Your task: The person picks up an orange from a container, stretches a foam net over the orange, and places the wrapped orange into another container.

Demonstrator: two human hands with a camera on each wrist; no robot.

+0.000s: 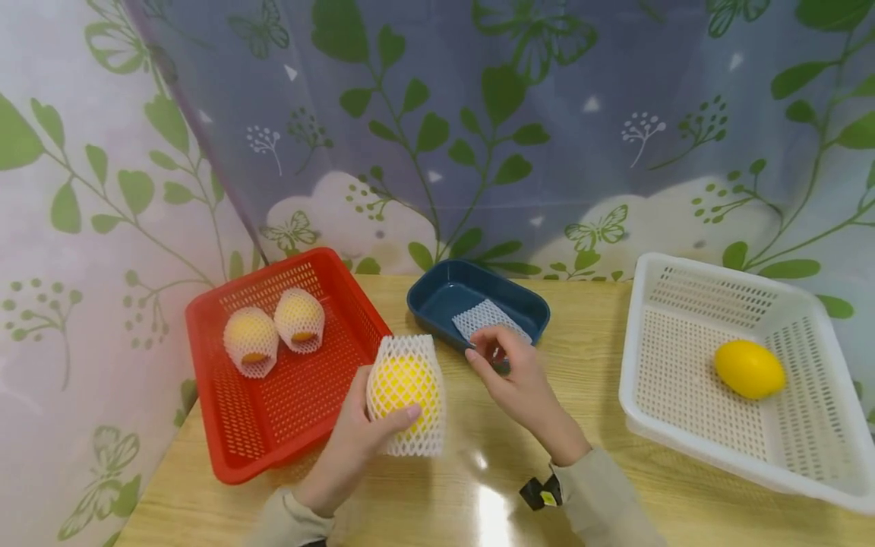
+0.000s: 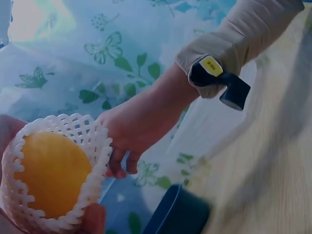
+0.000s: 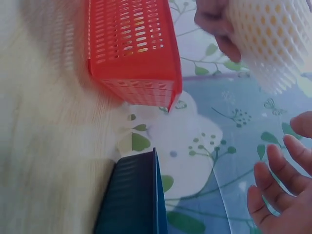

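Left hand [image 1: 354, 434] grips netted fruit [image 1: 406, 380]; wood-grain table [image 1: 581, 357], leaf-print curtain [image 1: 437, 175] behind.

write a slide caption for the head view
The left grip holds a netted yellow fruit beside the red basket while the right grip hovers by the blue tray.

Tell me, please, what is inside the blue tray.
Inside the blue tray lies white foam netting. The right hand hides part of both; whatever lies behind the hand or under the netting cannot be made out.
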